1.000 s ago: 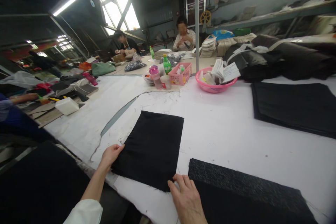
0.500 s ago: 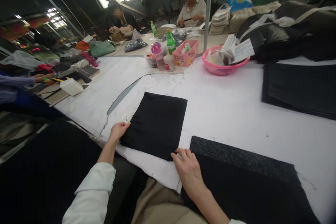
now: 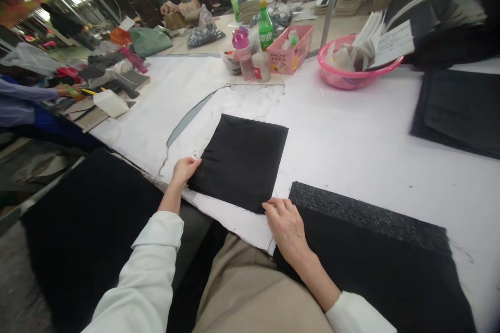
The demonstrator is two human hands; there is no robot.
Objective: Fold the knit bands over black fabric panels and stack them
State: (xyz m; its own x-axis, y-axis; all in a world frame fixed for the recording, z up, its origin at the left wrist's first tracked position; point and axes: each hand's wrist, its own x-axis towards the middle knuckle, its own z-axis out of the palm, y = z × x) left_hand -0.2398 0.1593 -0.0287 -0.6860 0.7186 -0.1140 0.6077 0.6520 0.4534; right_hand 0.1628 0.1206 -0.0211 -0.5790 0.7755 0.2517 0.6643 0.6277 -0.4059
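A square piece of black fabric (image 3: 242, 161) lies flat on the white-covered table (image 3: 351, 140). My left hand (image 3: 185, 170) pinches its left edge between thumb and fingers. At its near right corner, my right hand (image 3: 286, 223) grips the fabric's edge with thumb and fingertips. Under and beside my right wrist lies a larger stack of black fabric (image 3: 375, 265), with a speckled strip (image 3: 351, 210) along its far edge. Whether the square is one layer or several I cannot tell.
Beyond the square stand a pink basin (image 3: 347, 79) with papers, a pink box (image 3: 289, 57), a green bottle (image 3: 265, 26) and a pink-lidded bottle (image 3: 242, 52). More black fabric (image 3: 461, 109) lies right, and a black cloth (image 3: 94, 234) hangs left. Other people sit across the table.
The view has tilted down and shifted left, so everything sits higher and further right. Both hands keep their places on the black square, which looks smoother near my left hand.
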